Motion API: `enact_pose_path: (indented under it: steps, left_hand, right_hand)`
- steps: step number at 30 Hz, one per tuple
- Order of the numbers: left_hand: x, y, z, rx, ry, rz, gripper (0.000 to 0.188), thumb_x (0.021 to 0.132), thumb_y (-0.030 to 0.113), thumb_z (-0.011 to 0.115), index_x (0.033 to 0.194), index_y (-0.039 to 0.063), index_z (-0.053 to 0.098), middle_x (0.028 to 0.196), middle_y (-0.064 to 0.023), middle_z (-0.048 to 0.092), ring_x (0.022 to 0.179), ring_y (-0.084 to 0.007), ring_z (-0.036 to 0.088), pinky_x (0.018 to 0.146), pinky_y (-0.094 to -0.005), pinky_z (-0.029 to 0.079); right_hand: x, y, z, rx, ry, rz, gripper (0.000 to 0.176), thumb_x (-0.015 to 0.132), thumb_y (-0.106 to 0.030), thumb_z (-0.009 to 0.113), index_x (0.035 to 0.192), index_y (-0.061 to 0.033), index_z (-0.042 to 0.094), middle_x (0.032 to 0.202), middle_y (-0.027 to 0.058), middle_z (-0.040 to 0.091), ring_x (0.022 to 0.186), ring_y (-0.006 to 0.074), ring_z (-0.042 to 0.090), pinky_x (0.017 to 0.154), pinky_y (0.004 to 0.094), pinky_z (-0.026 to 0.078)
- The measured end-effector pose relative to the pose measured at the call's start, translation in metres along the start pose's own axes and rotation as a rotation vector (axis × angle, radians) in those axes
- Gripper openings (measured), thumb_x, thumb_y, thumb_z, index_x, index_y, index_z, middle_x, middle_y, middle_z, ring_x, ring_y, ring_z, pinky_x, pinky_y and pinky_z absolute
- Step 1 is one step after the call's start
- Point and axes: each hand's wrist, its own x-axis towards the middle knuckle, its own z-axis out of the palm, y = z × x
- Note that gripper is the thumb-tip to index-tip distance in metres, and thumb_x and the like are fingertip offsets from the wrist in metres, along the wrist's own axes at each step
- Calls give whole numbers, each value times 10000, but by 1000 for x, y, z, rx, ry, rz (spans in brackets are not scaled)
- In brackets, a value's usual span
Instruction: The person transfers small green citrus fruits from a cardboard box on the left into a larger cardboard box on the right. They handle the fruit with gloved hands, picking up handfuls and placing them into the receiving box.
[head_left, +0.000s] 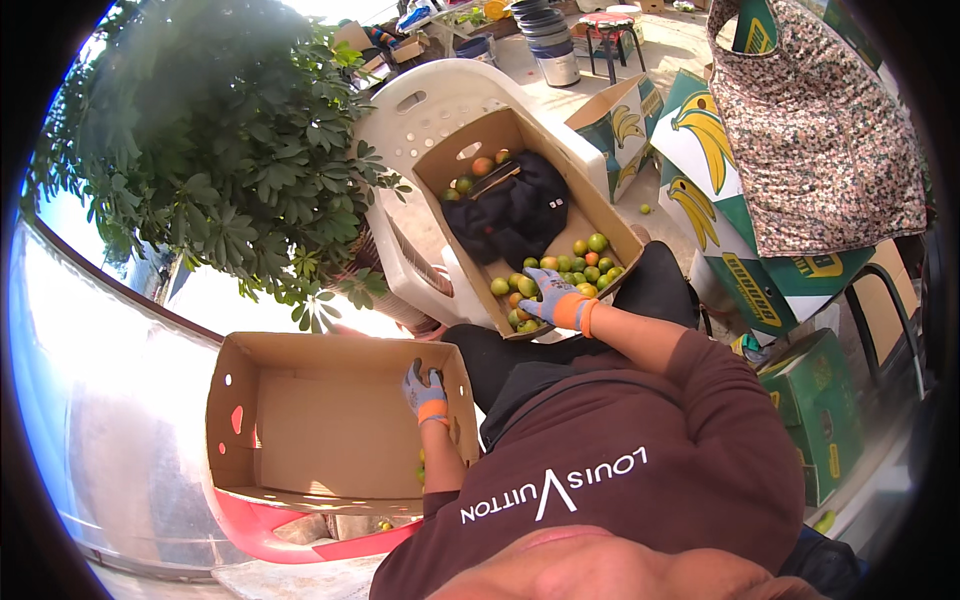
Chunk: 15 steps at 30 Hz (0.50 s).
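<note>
A cardboard box (525, 120) rests on a white plastic chair (375, 105) and toward my lap. Small green and orange tomatoes (597, 242) lie at its near end, and a few more sit at the far end beside a bundled dark cloth (510, 210). My right hand (559, 296), in a grey and orange glove, reaches among the near tomatoes; whether it grips one I cannot tell. A second cardboard box (330, 427) stands at the left on a red plastic chair (262, 532). Inside its near side is my gloved left hand (426, 390), fingers apart and partly curled. My left arm partly hides some green tomatoes there.
A leafy potted plant (247, 150) rises at the upper left. Banana cartons (705, 150) are stacked on the right, with a floral cloth (817, 135) over them. Stacked buckets (547, 45) and a stool (609, 30) stand beyond the white chair. A stray tomato (645, 209) lies on the ground.
</note>
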Motion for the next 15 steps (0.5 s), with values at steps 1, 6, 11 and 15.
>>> enact_pose_path:
  steps: [1,6,11,15]
  left_hand:
    - [-7,10,-4,262,-120,-130,440,860,275,583,1263,100,572,1253,-158,556,1163,-310,514,985,-430,417]
    - [-41,-10,9,630,-436,-457,468,900,441,433,1259,180,581,1322,-146,529,1246,-323,464,996,-462,400]
    - [-33,-74,19,626,-523,-625,447,904,439,433,1228,175,589,1329,-138,521,1260,-345,448,982,-481,410]
    - [-43,-57,28,726,-451,-590,394,897,348,489,1240,171,566,1332,-136,502,1246,-351,459,982,-469,420]
  right_hand:
    - [-1,9,-4,-26,16,17,756,829,-389,620,1438,-58,318,1452,240,329,1323,383,364,1084,415,319]
    - [-9,34,-5,-117,-25,50,723,842,-407,574,1430,-59,336,1429,246,366,1316,387,374,1082,413,325]
    - [-10,29,-2,-143,-83,16,704,853,-420,560,1421,-60,354,1434,242,365,1307,384,391,1076,411,335]
    - [-9,37,-7,-193,-79,34,688,863,-437,544,1420,-74,363,1440,228,365,1293,375,413,1072,404,342]
